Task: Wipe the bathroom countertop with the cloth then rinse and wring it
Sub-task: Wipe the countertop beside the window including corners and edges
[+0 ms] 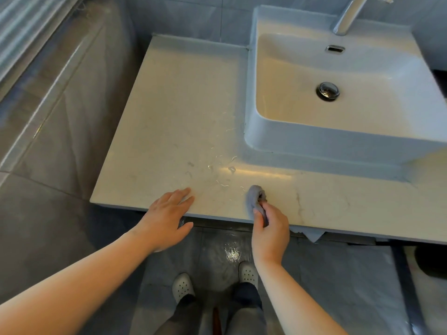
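Note:
The pale marble countertop (174, 112) fills the middle of the head view, with water streaks and droplets (225, 170) near its front edge. My right hand (271, 228) grips a bunched grey cloth (255, 195) at the front edge, the cloth's end touching the counter. My left hand (167, 213) rests with straight fingers on the front edge to the left, thumb below the rim. A white rectangular basin (338, 141) stands on the counter to the right, with a chrome drain plug (327, 91) and chrome faucet (348, 18) behind.
A grey tiled wall and ledge (48, 105) run along the left. Below the counter is a grey tile floor with a wet patch (233, 252), and my feet in white perforated clogs (183, 286). A pale scrap (312, 234) hangs under the counter's edge.

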The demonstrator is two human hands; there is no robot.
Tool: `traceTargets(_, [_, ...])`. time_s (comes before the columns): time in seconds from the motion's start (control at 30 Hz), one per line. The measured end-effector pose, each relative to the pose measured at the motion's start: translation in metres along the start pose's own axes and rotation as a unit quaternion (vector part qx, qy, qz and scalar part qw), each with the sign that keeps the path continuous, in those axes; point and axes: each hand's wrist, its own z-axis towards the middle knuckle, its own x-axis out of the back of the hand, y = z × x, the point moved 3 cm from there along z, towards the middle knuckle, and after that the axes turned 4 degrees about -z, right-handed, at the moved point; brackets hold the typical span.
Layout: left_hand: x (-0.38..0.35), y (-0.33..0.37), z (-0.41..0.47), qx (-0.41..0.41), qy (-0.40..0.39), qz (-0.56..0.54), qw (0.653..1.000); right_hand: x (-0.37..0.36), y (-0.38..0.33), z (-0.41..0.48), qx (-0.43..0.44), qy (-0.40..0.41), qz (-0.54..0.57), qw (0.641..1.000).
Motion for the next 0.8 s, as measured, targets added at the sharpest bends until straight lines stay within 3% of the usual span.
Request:
traceTargets(0.2, [0.009, -0.019, -0.014, -0.016, 0.041, -0.088, 0.995, -0.011, -0.035, 0.000, 0.001, -0.096, 0.091, 0.991])
traceTargets(0.3, [0.012, -0.029, -0.018, 0.000, 0.076, -0.097, 0.992, 0.009, -0.051, 0.017, -0.002, -0.032, 0.125, 0.992])
traceTargets(0.37, [0.013, -0.033, -0.021, 0.002, 0.089, -0.099, 0.991, 0.021, -0.052, 0.036, -0.003, 0.040, 0.098, 0.994])
traceTargets(0.43, [0.014, -0.038, -0.025, 0.005, 0.095, -0.103, 0.990, 0.020, -0.047, 0.048, -0.018, 0.058, 0.046, 0.997])
traceTargets(0.5, [0.015, -0.043, -0.028, 0.007, 0.098, -0.104, 0.990, 0.003, -0.043, 0.045, -0.028, 0.014, 0.015, 0.999])
traceTargets(0.67, [0.025, -0.059, -0.031, 0.021, 0.095, -0.117, 0.988, -0.037, -0.077, 0.023, 0.001, -0.161, 0.057, 0.985])
traceTargets(0.8, [0.043, -0.076, -0.031, 0.049, 0.109, -0.131, 0.984, -0.024, -0.115, 0.041, 0.010, -0.106, 0.113, 0.988])
